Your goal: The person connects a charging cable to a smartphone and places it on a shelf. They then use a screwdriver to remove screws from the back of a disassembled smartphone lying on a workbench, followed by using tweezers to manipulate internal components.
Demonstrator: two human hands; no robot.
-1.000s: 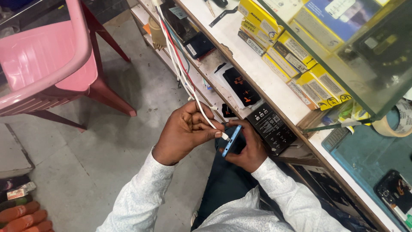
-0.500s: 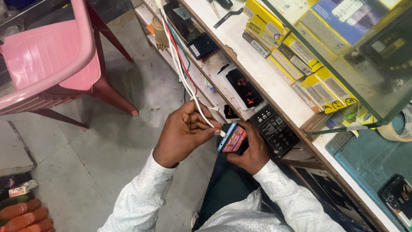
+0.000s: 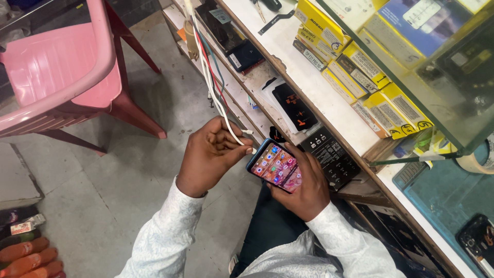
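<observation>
My right hand (image 3: pixel 303 188) grips one lit phone (image 3: pixel 275 164) over my lap, beside the shelf (image 3: pixel 247 87). My left hand (image 3: pixel 211 154) pinches one white cable (image 3: pixel 216 98), its plug just beside the phone's end. One pink chair (image 3: pixel 62 77) stands on my left, and one black power strip (image 3: pixel 332 157) lies near the phone.

We find even, soft daylight, bright on the counter (image 3: pixel 309 87) and floor (image 3: pixel 77 206). Shadows are faint. The glass case (image 3: pixel 442 77) carries mild reflections. The phone screen (image 3: pixel 275 166) glows sharply. Focus holds throughout; wide-angle stretch shows at the edges.
</observation>
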